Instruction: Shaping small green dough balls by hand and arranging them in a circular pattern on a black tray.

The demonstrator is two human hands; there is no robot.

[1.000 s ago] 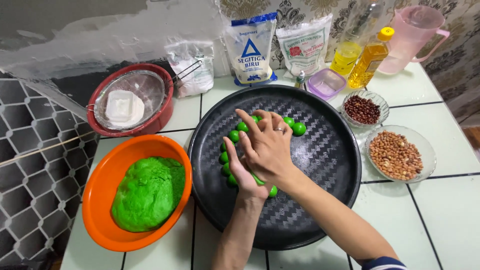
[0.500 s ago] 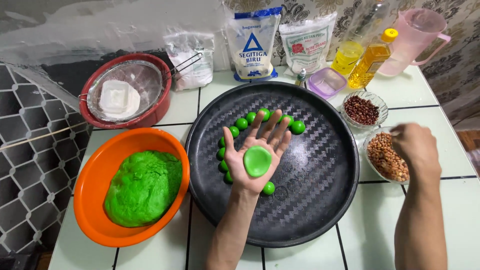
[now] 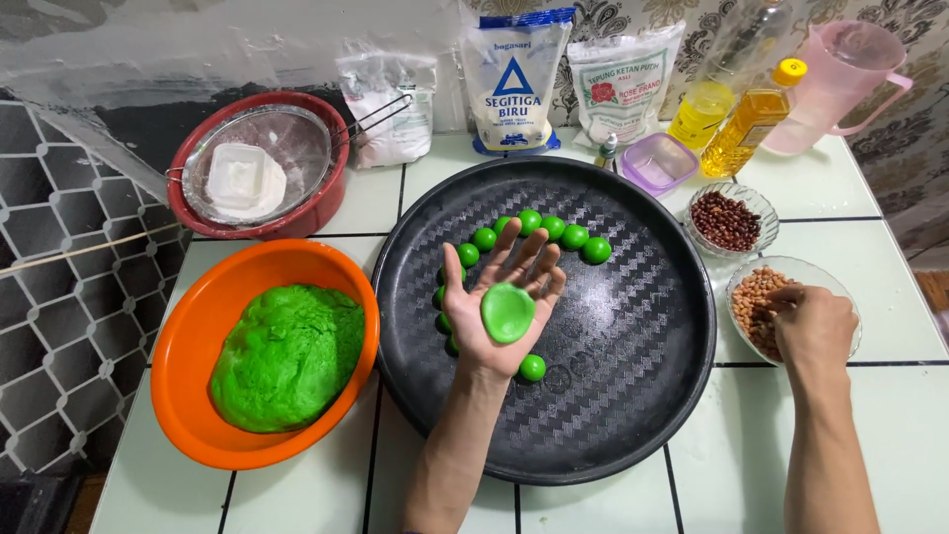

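On the tiled counter, a round black tray [image 3: 633,396] occupies the centre. It carries an arc of small green dough balls [image 3: 554,229] along its far-left part, plus one ball near the left wrist. Left of the tray, an orange bowl [image 3: 198,336] contains a large mass of green dough [image 3: 287,356]. Far left, a red bowl [image 3: 316,203] supports a wire sieve [image 3: 297,148] with a white block [image 3: 242,180] in it. Right of the tray, a glass bowl of pale peanuts [image 3: 756,302] sits near, and a glass bowl of dark red beans [image 3: 727,220] sits farther back. A small purple tub [image 3: 660,161], two bottles of yellow oil [image 3: 746,124], a pink jug [image 3: 840,84] and three flour bags [image 3: 514,79] line the far edge.

The left hand [image 3: 499,307] is held over the tray, palm up, fully open with fingers spread toward the far side. A flattened green dough disc [image 3: 508,312] rests on the palm at the base of the fingers; no finger closes on it. The disc lies flat, face up, slightly cupped. It is near-round, with its slightly longer axis running near to far, tilted a little to the right.

The right hand [image 3: 813,326] is at the near-right rim of the peanut bowl, fingers curled down into the peanuts. Whether it holds any cannot be determined.
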